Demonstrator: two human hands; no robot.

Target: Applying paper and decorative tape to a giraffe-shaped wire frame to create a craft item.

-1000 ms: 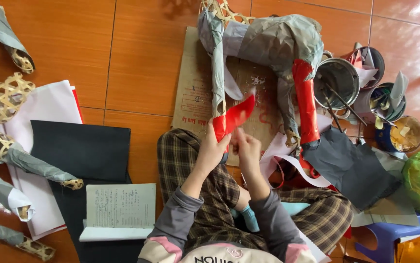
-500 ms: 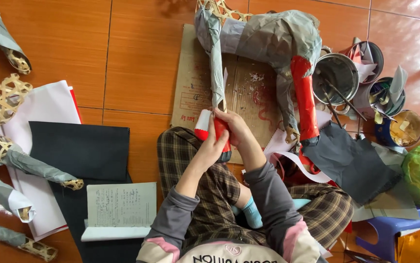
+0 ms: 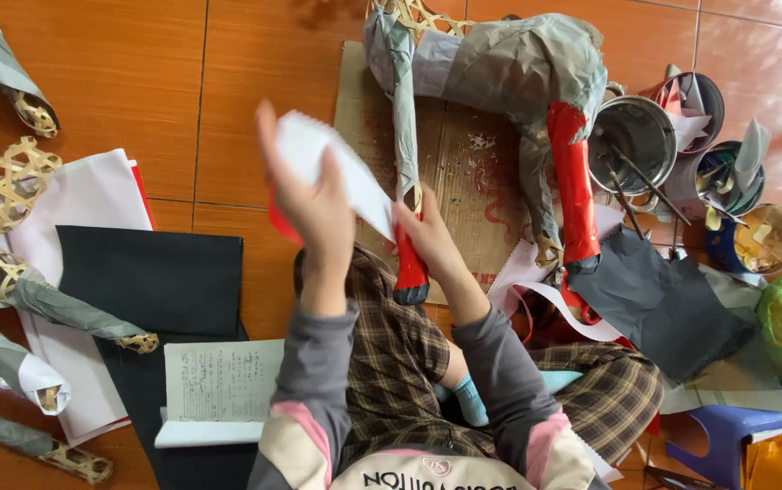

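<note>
left hand point(image 3: 311, 204): raised, fingers closed around a sheet of paper point(image 3: 337, 168), white face up, red showing at its lower edge; held left of the figure's front leg, above the knee
right hand point(image 3: 429, 238): fingers pressed around the red lower end of the front leg point(image 3: 406, 263), just above its black foot
animal figure point(image 3: 500, 68): bamboo frame covered in grey paper, lying on the cardboard point(image 3: 464, 172); front leg grey up top, red at bottom; back leg point(image 3: 574, 195) fully red, black foot
cardboard: flat on the orange tile floor point(image 3: 137, 91), under the figure, ahead of the person's knees
metal tins point(image 3: 640, 136): right of the figure, sticks and scraps inside
black paper point(image 3: 151, 277): left of the figure, on the floor, white sheets under it
notebook point(image 3: 219, 386): open, beside the left elbow
woven bamboo pieces point(image 3: 1, 186): far left of the figure
blue stool point(image 3: 736, 426): lower right of the figure
</note>
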